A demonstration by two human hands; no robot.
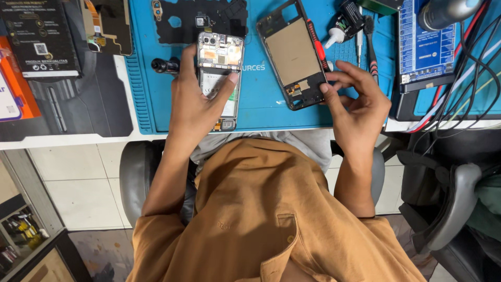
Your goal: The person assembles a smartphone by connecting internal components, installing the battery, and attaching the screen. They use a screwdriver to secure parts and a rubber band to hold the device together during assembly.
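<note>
My left hand (pixel 195 104) holds the opened phone (pixel 219 78) at about 11 o'clock on the blue mat (pixel 261 99), fingers wrapped along its left edge and the thumb (pixel 227 86) pressed on its bare inside, near the battery. My right hand (pixel 360 102) is at 2 o'clock, fingers half curled and loosely spread; the thumb and forefinger tips touch the lower corner of the back frame (pixel 295 57), which lies flat on the mat, tilted a little. I cannot tell whether they pinch anything small between them. I judge the phone light but fragile: with its boards and cables exposed it should be held by the metal sides, not by the middle. The frame looks thin and stiff enough, likely to flex if lifted by one corner, so I would take it by its long edges. I count one opened phone, one back frame, one dark perforated sheet (pixel 201 21) at 12 o'clock, one red-handled tool (pixel 316 46) just beside the frame, one small bottle (pixel 342 26) with a white tip, and one black-handled driver (pixel 166 65) behind my left hand. A separate screen part (pixel 107 26) lies off the mat at 10 o'clock on the table (pixel 78 138).
</note>
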